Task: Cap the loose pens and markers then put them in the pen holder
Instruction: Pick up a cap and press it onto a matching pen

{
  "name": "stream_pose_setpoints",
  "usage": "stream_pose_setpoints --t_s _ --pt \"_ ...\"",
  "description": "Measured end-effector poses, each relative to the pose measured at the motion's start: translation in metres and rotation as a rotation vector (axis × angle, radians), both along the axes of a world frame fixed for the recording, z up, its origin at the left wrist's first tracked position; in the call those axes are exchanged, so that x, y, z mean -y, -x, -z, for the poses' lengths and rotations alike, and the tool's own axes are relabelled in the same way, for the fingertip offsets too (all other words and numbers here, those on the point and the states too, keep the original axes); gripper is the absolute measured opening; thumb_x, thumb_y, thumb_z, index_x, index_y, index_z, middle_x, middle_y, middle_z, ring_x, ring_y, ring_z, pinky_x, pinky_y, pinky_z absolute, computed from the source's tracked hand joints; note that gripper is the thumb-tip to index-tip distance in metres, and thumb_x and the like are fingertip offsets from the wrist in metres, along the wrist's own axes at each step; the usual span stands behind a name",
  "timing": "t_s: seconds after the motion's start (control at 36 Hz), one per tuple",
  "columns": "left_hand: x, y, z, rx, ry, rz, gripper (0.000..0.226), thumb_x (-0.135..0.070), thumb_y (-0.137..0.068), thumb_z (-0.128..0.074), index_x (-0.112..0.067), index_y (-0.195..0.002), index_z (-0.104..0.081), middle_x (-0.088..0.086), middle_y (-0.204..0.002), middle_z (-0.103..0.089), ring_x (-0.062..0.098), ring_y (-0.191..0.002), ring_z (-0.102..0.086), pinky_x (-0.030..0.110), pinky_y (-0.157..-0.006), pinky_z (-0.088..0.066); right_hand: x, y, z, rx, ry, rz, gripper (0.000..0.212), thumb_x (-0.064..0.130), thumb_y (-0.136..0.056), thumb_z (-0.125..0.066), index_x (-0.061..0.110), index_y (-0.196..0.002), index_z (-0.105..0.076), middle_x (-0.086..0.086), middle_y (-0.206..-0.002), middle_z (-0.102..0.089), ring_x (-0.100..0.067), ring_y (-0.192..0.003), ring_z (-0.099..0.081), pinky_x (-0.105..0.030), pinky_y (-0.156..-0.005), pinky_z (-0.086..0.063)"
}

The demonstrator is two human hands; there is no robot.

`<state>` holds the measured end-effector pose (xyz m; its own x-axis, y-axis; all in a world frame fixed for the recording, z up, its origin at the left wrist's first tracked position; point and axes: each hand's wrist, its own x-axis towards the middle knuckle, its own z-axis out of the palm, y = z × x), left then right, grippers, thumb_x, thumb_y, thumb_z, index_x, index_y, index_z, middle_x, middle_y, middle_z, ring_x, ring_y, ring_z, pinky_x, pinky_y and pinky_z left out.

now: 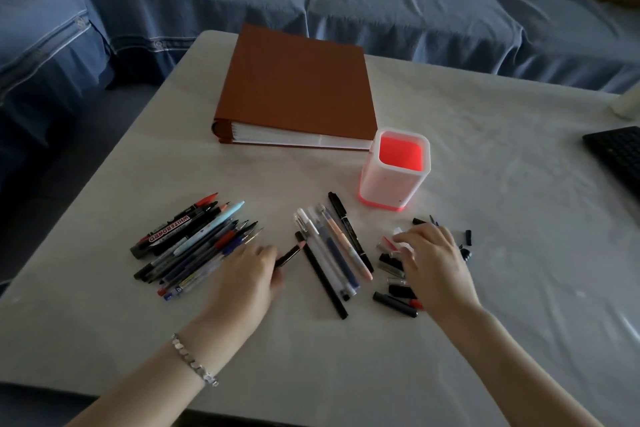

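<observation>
At the near edge of the desk (pixel 502 315), the left hand (pixel 247 274) is curling round a short dark pen (pixel 290 254) whose pinkish tip is pointing away. The right hand (pixel 434 263) is lying spread and relaxed over the scattered caps (pixel 393 269), touching them but plainly pinching none. The caps are looking much alike, so a wrong one could be getting picked and sitting loose on the tip. Sweeping fingers could be nudging small caps toward the desk edge. The uncapped pile (pixel 194 246) to the left and the middle row of pens (pixel 332 253) are waiting. Farther off, the pen holder (pixel 394 184) is standing empty and upright, and it looks light enough for a clumsy drop to be tipping it.
</observation>
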<state>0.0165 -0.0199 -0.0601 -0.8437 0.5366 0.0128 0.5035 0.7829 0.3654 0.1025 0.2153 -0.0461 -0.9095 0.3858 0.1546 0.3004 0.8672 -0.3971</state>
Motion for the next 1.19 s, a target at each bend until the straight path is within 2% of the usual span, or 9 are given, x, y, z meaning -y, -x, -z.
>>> stream_pose_setpoints --t_s 0.11,0.19,0.31,0.5,0.69,0.86,0.97,1.11,1.19 --pt "-0.013 -0.010 -0.014 0.017 -0.255 -0.009 0.018 0.001 -0.065 -0.073 -0.005 -0.080 -0.064 0.007 -0.071 -0.062 0.025 -0.053 -0.060 0.023 -0.046 -0.041 -0.016 -0.009 0.008 0.110 -0.003 -0.032 0.016 0.016 -0.083 -0.065 0.014 -0.098 -0.071 -0.004 -0.094 -0.060 -0.025 -0.097 -0.052 -0.027 -0.077 -0.038" --pt "-0.019 -0.015 -0.025 0.044 -0.337 0.015 0.012 -0.014 -0.075 -0.060 -0.007 -0.084 -0.063 -0.003 -0.077 -0.055 0.010 -0.056 -0.053 0.020 -0.052 -0.043 -0.017 -0.012 0.014 0.128 -0.014 -0.028 0.012 0.012 -0.080 -0.068 0.011 -0.091 -0.071 -0.005 -0.089 -0.061 -0.028 -0.089 -0.056 -0.031 -0.071 -0.041" --pt "-0.023 -0.018 -0.034 0.122 -0.409 -0.003 0.010 -0.017 -0.085 -0.057 -0.012 -0.091 -0.063 -0.011 -0.077 -0.054 0.002 -0.068 -0.052 0.004 -0.062 -0.037 -0.011 -0.010 0.008 0.021 -0.001 -0.008 0.006 0.010 -0.081 -0.065 0.006 -0.085 -0.068 -0.008 -0.087 -0.066 -0.030 -0.089 -0.058 -0.040 -0.079 -0.048" --pt "-0.021 -0.019 -0.037 0.225 -0.472 0.004 0.010 -0.016 -0.087 -0.055 -0.018 -0.095 -0.061 -0.015 -0.077 -0.058 -0.003 -0.081 -0.054 0.007 -0.062 -0.041 -0.002 -0.010 0.008 -0.001 -0.040 -0.007 0.007 0.009 -0.080 -0.068 0.009 -0.086 -0.071 -0.007 -0.083 -0.067 -0.032 -0.082 -0.063 -0.035 -0.072 -0.047" --pt "-0.016 -0.022 -0.032 0.284 -0.451 0.006 0.012 -0.018 -0.088 -0.054 -0.020 -0.098 -0.062 -0.010 -0.087 -0.063 0.004 -0.082 -0.059 0.013 -0.068 -0.047 -0.004 -0.003 0.013 0.167 0.026 0.123 0.023 0.023 -0.091 -0.053 0.014 -0.110 -0.063 -0.005 -0.108 -0.059 -0.026 -0.103 -0.054 -0.031 -0.074 -0.041" --pt "-0.014 -0.021 -0.032 0.289 -0.448 -0.004 0.011 -0.018 -0.088 -0.054 -0.023 -0.096 -0.061 -0.012 -0.088 -0.063 0.004 -0.084 -0.058 0.013 -0.070 -0.047 -0.005 0.005 0.008 0.177 -0.020 0.130 0.022 0.028 -0.089 -0.054 0.016 -0.103 -0.066 -0.001 -0.107 -0.062 -0.022 -0.103 -0.056 -0.031 -0.073 -0.042" --pt "-0.014 -0.020 -0.036 0.298 -0.473 -0.009 0.011 -0.017 -0.087 -0.056 -0.025 -0.093 -0.061 -0.013 -0.086 -0.063 0.001 -0.088 -0.055 0.012 -0.069 -0.047 -0.001 0.004 -0.004 0.070 0.138 0.102 0.018 0.026 -0.088 -0.057 0.016 -0.096 -0.070 -0.002 -0.095 -0.067 -0.023 -0.089 -0.060 -0.032 -0.071 -0.046" --pt "-0.013 -0.020 -0.040 0.313 -0.518 0.004 0.015 -0.012 -0.086 -0.058 -0.027 -0.089 -0.062 -0.011 -0.083 -0.064 0.003 -0.084 -0.058 0.007 -0.064 -0.044 0.011 -0.002 -0.029 -0.072 0.366 -0.059 0.021 0.015 -0.084 -0.063 0.015 -0.104 -0.070 0.017 -0.080 -0.063 0.004 -0.076 -0.060 -0.001 -0.071 -0.039" --pt "-0.014 -0.020 -0.041 0.342 -0.541 0.012 0.013 -0.012 -0.086 -0.059 -0.020 -0.093 -0.065 -0.009 -0.084 -0.064 0.004 -0.082 -0.058 0.009 -0.063 -0.044 0.013 -0.004 -0.038 -0.068 0.416 -0.102 0.023 0.013 -0.083 -0.064 0.017 -0.105 -0.070 0.016 -0.081 -0.064 0.007 -0.087 -0.058 0.000 -0.072 -0.040"
